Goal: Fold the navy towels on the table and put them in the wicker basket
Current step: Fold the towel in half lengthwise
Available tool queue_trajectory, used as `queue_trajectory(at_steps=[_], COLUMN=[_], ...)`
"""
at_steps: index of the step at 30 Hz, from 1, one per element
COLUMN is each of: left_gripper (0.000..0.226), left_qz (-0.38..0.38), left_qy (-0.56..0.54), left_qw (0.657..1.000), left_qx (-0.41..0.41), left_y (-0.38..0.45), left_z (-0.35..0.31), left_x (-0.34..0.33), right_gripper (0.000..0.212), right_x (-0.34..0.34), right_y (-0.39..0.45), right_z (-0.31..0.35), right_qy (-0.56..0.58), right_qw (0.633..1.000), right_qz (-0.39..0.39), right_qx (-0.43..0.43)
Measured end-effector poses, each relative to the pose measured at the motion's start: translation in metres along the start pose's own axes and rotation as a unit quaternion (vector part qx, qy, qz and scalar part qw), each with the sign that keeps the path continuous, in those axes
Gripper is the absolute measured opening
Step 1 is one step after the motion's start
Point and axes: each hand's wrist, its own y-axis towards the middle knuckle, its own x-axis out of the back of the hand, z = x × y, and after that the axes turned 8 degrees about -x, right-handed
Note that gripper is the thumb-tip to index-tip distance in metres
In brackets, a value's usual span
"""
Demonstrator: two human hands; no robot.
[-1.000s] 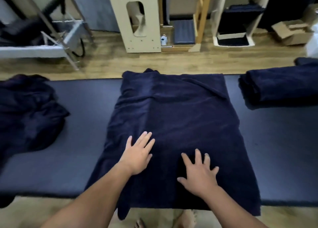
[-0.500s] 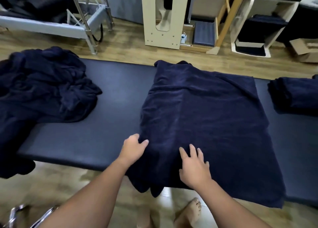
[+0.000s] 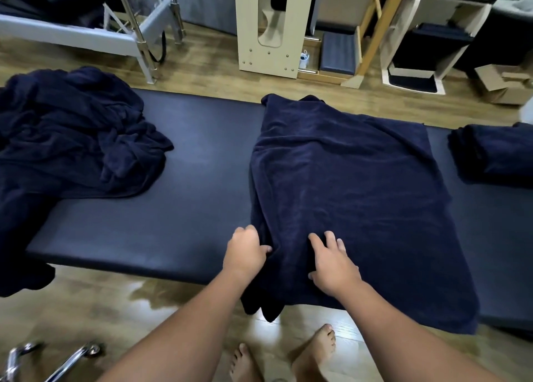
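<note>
While a heap of unfolded towels lies crumpled at the left end of the table, part of it hanging over the near edge, your task stands well short of finished. One folded bundle sits at the right end, and by its look that piece is done. No wicker basket shows in the head view, so nothing can be confirmed as put away.

You have the towel in hand spread across the middle of the table, seemingly already doubled, its near edge draping off the front. Your left hand sits at that towel's left border, fingers curled and pinching a gather of cloth between thumb and fingertips. Your right hand lies just beside it, palm down on the cloth, fingers straight and slightly spread, pressing the fabric flat. The towel lies under your right palm and inside your left pinch.

Judged from this, the present towel needs further folds, and the heap remains entirely untouched.
</note>
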Motion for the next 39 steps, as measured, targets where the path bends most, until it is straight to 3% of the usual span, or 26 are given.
queue_trajectory(at_steps=[3,6,11,15,19,23,26,28,31,34,37,39], left_gripper=[0.027,0.023,0.048,0.021,0.020,0.017,0.026,0.029,0.019,0.034,0.028,0.025], left_qz=[-0.006,-0.003,-0.034,-0.089,-0.149,-0.137,-0.032,0.020,0.033,0.051,0.016,-0.061], left_qy=[0.058,0.015,-0.072,-0.031,-0.024,-0.235,-0.332,-0.270,-0.129,-0.074,-0.011,-0.008], left_qw=[0.998,1.000,0.995,0.988,0.983,0.955,0.931,0.953,0.987,0.995,1.000,0.998], left_qx=[-0.001,0.014,0.068,0.119,0.101,0.114,0.148,0.133,0.095,0.032,-0.002,0.020], left_y=[0.002,0.007,0.013,0.012,0.014,0.008,-0.003,-0.012,-0.016,-0.017,-0.021,-0.020], left_z=[-0.005,0.002,0.041,0.078,0.103,0.093,0.095,0.098,0.102,0.102,0.096,0.101], left_x=[-0.004,0.000,0.023,0.068,0.098,0.083,0.067,0.063,0.059,0.051,0.044,0.053], right_gripper=[0.078,0.082,0.081,0.080,0.081,0.079,0.076,0.075,0.074,0.069,0.073,0.078], right_x=[-0.001,-0.003,-0.004,-0.002,-0.001,-0.003,-0.006,-0.010,-0.018,-0.030,-0.041,-0.046], right_y=[0.002,0.006,0.008,0.008,0.006,0.003,-0.002,-0.008,-0.021,-0.039,-0.052,-0.056], right_z=[-0.003,-0.006,-0.009,-0.012,-0.011,-0.010,-0.008,-0.005,0.000,0.003,0.001,-0.004], right_qy=[0.002,0.008,0.003,0.000,0.003,0.003,0.002,-0.004,-0.013,-0.034,-0.044,-0.059], right_qw=[1.000,1.000,1.000,1.000,1.000,1.000,1.000,1.000,0.999,0.997,0.995,0.995], right_qz=[-0.002,0.002,-0.008,-0.008,-0.007,-0.002,-0.002,-0.009,-0.029,-0.052,-0.048,-0.046], right_qx=[0.005,0.015,0.023,0.030,0.025,0.021,0.011,0.005,0.012,0.048,0.071,0.068])
